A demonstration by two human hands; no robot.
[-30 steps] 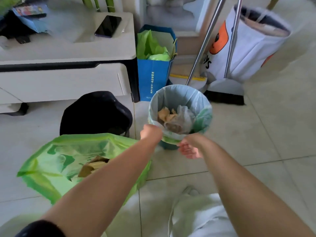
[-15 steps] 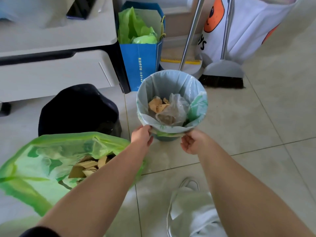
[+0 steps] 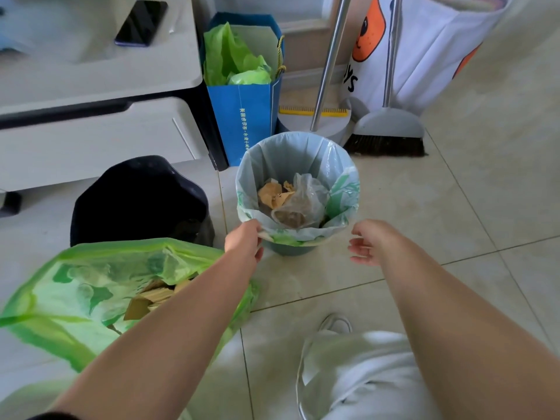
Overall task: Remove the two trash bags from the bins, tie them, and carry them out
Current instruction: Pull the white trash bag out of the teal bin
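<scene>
1. Two bins stand on the tiled floor. The teal bin is straight ahead of me, and the black bin is to its left, just in front of the white cabinet.
2. A pale liner with green leaf print sits in the teal bin, its top folded out over the rim. Inside it lie brown paper scraps and a crumpled clear plastic bag with something dark in it.
3. My left hand is at the near-left side of that rim. The thumb lies on the folded edge and the fingers curl beneath it, so it seems to pinch the liner there, though the contact is partly hidden.
4. My right hand hangs to the right of the bin, clear of the rim. Its fingers are loosely curled and it holds nothing.
5. A green bag lies on the floor at lower left, under my left forearm. Its mouth gapes open and brown cardboard pieces show inside.
6. I cannot make out the inside of the black bin, which is too dark.
7. A blue paper bag stands behind the teal bin with bunched green plastic in it.
8. A dustpan and broom lean to the right of the blue bag, before a white fabric bag with orange print.
9. A phone lies on the cabinet top.
</scene>
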